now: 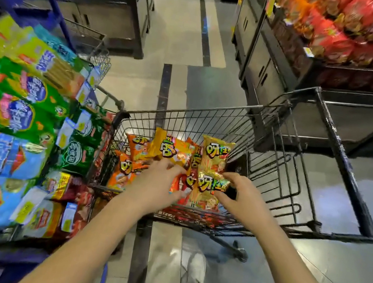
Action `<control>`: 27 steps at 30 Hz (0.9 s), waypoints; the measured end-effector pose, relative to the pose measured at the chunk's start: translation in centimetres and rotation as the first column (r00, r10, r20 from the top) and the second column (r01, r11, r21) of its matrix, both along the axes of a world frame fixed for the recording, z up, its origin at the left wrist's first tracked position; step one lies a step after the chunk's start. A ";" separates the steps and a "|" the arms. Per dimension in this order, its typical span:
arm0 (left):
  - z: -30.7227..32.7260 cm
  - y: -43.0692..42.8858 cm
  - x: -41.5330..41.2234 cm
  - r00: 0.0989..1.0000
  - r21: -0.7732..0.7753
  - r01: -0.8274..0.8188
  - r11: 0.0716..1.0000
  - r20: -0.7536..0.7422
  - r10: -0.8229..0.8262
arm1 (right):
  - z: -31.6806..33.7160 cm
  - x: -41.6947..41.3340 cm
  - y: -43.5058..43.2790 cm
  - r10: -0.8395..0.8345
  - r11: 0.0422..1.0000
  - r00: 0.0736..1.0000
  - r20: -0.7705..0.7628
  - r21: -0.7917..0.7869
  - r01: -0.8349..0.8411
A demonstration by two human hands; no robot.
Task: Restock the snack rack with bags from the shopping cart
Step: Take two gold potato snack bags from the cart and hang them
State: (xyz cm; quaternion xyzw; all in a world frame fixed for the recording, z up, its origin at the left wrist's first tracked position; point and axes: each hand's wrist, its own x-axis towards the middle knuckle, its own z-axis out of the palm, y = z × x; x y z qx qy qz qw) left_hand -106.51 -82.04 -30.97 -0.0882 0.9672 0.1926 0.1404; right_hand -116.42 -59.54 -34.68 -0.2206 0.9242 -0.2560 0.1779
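While left hand [157, 183] grips red bag [183, 184] in cart [209, 111], right hand [244, 198] pinches yellow bag [209, 189], long axis up-down in frame.

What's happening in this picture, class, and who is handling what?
A person leans over a shopping cart in a store aisle, with both hands in its pile of snack bags. The left hand grips a red bag, and the right hand pinches a yellow bag. Both bags are inside the cart. The snack rack on the left holds green and blue packs.
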 end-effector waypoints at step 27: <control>-16.8 -0.1 -16.8 0.907 0.192 -0.130 0.973 0.420 0.038 | -11.8 -17.5 -1.9 -0.038 0.999 0.968 0.248 0.022 0.033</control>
